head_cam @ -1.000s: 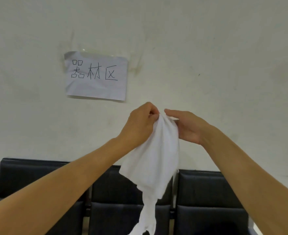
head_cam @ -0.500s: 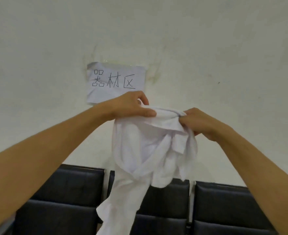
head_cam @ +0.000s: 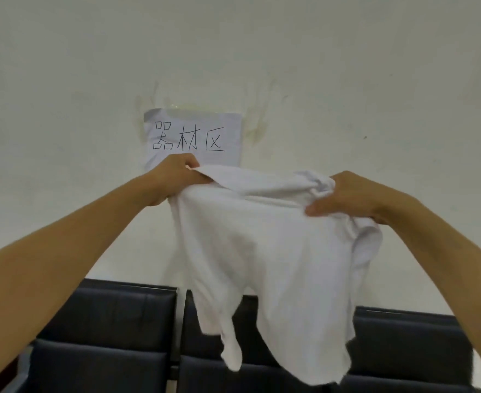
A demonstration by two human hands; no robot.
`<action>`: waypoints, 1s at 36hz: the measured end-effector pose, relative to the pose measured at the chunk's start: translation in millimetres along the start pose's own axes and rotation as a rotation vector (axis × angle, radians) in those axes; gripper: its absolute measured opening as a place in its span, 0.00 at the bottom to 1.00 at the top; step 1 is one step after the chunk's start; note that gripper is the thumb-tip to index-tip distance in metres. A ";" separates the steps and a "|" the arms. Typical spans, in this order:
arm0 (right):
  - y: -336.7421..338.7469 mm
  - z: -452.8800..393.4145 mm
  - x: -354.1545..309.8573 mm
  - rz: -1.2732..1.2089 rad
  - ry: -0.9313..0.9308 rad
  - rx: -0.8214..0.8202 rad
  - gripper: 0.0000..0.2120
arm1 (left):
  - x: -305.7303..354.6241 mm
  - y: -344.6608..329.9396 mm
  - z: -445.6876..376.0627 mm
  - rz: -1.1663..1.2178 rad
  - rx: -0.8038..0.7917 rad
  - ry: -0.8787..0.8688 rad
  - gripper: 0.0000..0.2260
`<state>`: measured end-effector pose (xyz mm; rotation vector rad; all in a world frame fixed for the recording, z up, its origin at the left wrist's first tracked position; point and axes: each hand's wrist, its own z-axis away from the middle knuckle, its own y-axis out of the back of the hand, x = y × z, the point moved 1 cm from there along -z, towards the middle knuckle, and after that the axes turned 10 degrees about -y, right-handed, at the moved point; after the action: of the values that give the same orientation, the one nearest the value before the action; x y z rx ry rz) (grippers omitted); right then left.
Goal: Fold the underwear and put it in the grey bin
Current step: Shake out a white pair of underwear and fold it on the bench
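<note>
White cotton, soft and limp: the underwear [head_cam: 265,251] hangs in the air in front of the wall, stretched between two raised hands above a row of black seats [head_cam: 114,336]. The left hand [head_cam: 177,177] pinches one top corner, thumb over the cloth with the fingers curled behind it. The right hand [head_cam: 347,194] grips the other end, where the fabric is bunched into its curled fingers. The lower edge dangles uneven, with one narrow tail hanging lowest.

This looks like the spreading-out step before any fold. The next move likely calls for evening out the top edge, then bringing the two hands together or laying the cloth on a flat surface. The grey bin is not in view.

Half a second earlier the hands were close together and the garment drooped in a crumpled clump; now they are well apart and the cloth is opened wide. The paper sign [head_cam: 194,137] sits higher above the hands than before.
</note>
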<state>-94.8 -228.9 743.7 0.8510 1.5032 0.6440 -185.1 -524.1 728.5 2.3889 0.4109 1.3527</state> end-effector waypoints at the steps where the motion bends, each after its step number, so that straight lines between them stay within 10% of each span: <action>1: 0.8 -2.3 4.5 -0.043 -0.009 0.051 0.12 | -2.0 -1.3 2.2 -0.008 -0.059 -0.007 0.12; 10: 14.6 -16.3 24.0 -0.672 -0.069 0.345 0.07 | -21.7 -22.9 10.4 -0.425 -0.505 -0.036 0.09; 18: 9.6 -33.9 36.2 -0.728 -0.025 0.335 0.08 | -21.6 -53.4 5.3 0.487 -0.389 0.198 0.21; 29: -9.0 -66.1 -31.5 -1.004 0.033 -0.043 0.11 | 26.0 -142.7 27.9 0.454 -0.807 0.195 0.11; 36: -44.5 -78.4 -3.9 -1.176 -0.018 -0.415 0.21 | 38.0 -149.1 17.7 0.924 -0.678 0.272 0.11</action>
<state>-178.7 -251.2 719.0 -0.3854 1.4821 0.0355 -161.6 -378.2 682.2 1.8156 -1.0588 1.7741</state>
